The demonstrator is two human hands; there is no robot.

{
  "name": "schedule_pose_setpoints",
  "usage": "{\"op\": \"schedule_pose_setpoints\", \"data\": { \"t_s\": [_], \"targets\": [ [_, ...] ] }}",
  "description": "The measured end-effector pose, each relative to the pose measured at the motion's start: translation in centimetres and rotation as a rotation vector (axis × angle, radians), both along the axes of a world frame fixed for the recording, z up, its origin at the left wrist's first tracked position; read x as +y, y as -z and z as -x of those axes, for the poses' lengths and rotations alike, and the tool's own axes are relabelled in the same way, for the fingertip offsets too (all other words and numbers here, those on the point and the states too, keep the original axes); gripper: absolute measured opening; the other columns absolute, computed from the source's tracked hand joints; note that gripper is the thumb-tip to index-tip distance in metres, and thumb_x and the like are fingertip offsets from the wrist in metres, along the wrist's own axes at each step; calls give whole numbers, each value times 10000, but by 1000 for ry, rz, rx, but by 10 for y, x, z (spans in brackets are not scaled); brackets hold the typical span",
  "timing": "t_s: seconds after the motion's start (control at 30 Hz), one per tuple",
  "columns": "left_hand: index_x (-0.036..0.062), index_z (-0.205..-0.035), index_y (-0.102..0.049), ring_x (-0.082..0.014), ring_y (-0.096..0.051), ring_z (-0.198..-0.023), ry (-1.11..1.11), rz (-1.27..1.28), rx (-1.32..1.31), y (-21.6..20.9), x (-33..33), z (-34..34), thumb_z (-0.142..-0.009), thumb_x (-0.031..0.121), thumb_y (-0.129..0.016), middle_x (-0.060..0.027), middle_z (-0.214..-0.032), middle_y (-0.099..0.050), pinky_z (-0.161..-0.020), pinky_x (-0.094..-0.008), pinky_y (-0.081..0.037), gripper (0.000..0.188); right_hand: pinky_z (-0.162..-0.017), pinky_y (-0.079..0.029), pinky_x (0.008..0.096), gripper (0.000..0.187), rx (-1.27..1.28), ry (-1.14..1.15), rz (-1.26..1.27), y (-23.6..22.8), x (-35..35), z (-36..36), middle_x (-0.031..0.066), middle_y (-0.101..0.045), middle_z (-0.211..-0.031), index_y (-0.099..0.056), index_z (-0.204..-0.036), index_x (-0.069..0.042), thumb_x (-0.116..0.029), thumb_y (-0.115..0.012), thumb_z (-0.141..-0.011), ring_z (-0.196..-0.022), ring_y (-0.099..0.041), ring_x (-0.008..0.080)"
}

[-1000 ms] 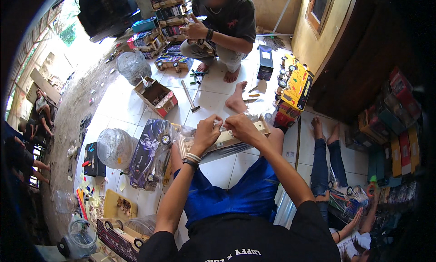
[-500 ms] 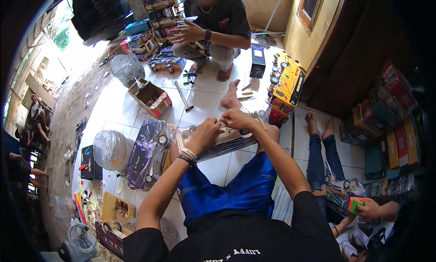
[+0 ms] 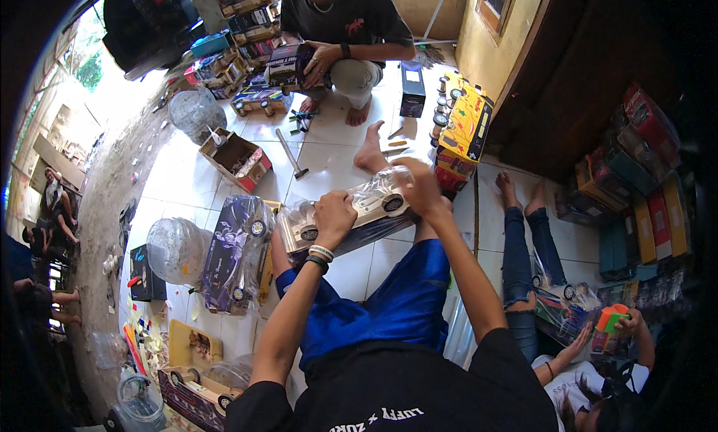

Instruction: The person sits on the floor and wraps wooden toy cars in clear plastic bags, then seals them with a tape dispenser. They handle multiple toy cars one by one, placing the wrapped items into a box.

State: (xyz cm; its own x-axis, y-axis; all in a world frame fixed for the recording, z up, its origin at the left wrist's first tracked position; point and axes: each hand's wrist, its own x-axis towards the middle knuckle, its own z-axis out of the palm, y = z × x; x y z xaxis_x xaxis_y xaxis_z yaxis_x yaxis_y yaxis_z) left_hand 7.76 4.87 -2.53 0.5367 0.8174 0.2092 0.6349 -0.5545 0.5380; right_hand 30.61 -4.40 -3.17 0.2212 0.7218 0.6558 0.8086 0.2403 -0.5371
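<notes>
Across my knees lies a wooden toy truck point(image 3: 370, 210) in clear plastic wrap, its pale underside and black wheels showing. My left hand point(image 3: 334, 218) is closed on the middle of it, the fingers curled over the wrap. At the truck's right end is my right hand point(image 3: 421, 189), smeared by motion, its fingers hard to make out. Beside my left knee stands a dark purple toy truck point(image 3: 232, 254), also wrapped in plastic.
A yellow toy truck point(image 3: 461, 136) stands beyond my right knee. Ahead are a hammer point(image 3: 291, 154) and an open box point(image 3: 238, 160). A co-worker point(image 3: 344, 28) squats opposite with a dark toy truck point(image 3: 290, 65). At right, another person's hand holds an orange-green block point(image 3: 613, 318).
My hands have moved apart: the left now grips the truck's middle, the right has shifted to its right end. The truck has tilted, its right end higher. The co-worker's hands have lowered onto the dark truck.
</notes>
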Motion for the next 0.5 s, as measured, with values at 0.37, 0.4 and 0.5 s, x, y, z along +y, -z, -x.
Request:
{"op": "schedule_pose_setpoints", "data": {
  "t_s": [0.37,0.4,0.5],
  "targets": [
    [-6,-849,-745,-465,-700,-877,-73,11,-118,7,-7,-7,-911,186,-664,-247,-896,-718,-835,-548,-549,218,-901,-557,541,506,676,937,1134,330,-266,-1,282,-743,-1098,-660,-1210,19,-404,-691,-933,-1030,-718,470],
    [0,-862,-749,-462,-708,-889,-83,16,-102,7,-7,-6,-917,196,-664,-241,-916,-726,-843,-548,-557,221,-905,-558,542,525,693,921,1151,347,-273,9,283,-744,-1103,-660,-1214,21,-412,-703,-920,-1037,-717,471],
    [1,-830,-743,-460,-709,-885,-99,31,-138,7,-8,-5,-914,188,-667,-246,-913,-723,-838,-553,-554,219,-917,-559,542,585,725,933,1130,366,-267,16,287,-745,-1118,-658,-1227,27,-436,-737,-880,-1059,-716,475]
  ]
}}
